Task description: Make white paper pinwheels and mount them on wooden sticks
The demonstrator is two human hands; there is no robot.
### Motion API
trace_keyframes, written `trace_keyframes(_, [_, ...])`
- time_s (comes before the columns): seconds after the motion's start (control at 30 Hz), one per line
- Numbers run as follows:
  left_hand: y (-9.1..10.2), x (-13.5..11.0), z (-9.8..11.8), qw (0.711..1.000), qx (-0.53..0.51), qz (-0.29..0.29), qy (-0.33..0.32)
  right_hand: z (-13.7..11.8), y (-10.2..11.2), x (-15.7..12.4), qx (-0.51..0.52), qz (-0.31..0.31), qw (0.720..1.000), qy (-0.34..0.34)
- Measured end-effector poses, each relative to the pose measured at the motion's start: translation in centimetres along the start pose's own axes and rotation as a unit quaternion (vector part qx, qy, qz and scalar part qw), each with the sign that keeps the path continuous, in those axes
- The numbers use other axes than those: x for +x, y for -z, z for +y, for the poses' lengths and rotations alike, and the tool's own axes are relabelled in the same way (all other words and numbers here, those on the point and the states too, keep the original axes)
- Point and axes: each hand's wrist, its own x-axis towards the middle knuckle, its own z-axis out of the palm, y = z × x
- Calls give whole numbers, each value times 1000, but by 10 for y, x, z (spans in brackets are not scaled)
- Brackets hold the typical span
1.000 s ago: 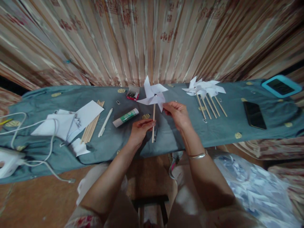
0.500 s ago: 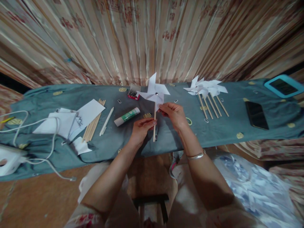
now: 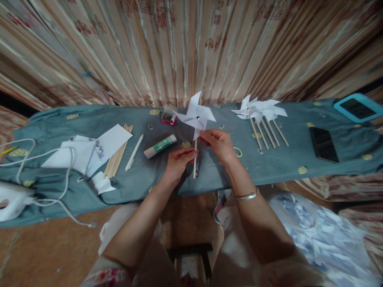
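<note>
A white paper pinwheel (image 3: pixel 195 115) on a thin wooden stick stands upright over the grey-blue cloth-covered board (image 3: pixel 209 175). My left hand (image 3: pixel 178 161) pinches the stick near its middle. My right hand (image 3: pixel 220 143) is closed on the lower right blade of the pinwheel, just under its metal pin. A bracelet sits on my right wrist.
Several finished pinwheels (image 3: pixel 260 113) lie to the right, with a black phone (image 3: pixel 323 144) and a blue-cased tablet (image 3: pixel 357 107) beyond. A glue stick (image 3: pixel 160 146), a small box of pins (image 3: pixel 167 117), a white pen (image 3: pixel 134 152), loose sticks (image 3: pixel 117 157), paper sheets (image 3: pixel 86 149) and a white cable (image 3: pixel 44 175) lie to the left.
The pinwheel's blades have turned while my right hand slid from its right side to just beneath the pin. My left hand kept its grip on the stick.
</note>
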Motion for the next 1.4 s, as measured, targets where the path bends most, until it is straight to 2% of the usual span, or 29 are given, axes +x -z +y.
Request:
trace_keyframes(0.2, [2, 0, -1, 1000, 7, 4, -2, -4, 16, 4, -32, 95, 994, 45])
trace_keyframes(0.37, [1, -5, -3, 1000, 5, -12, 8, -1, 36, 16, -42, 203, 969, 133])
trace_keyframes(0.43, [-1, -8, -4, 1000, 8, -22, 18, 2, 42, 21, -52, 222, 961, 155])
trace_keyframes(0.67, [-7, -15, -6, 998, 6, -35, 55, 8, 41, 27, -25, 200, 971, 128])
trace_keyframes(0.93, [-7, -15, -5, 998, 20, -40, 49, 6, 39, 26, 6, 173, 982, 71])
trace_keyframes(1.4, [-5, -12, -4, 999, 6, -30, 35, -1, 32, 18, 21, 178, 982, 59])
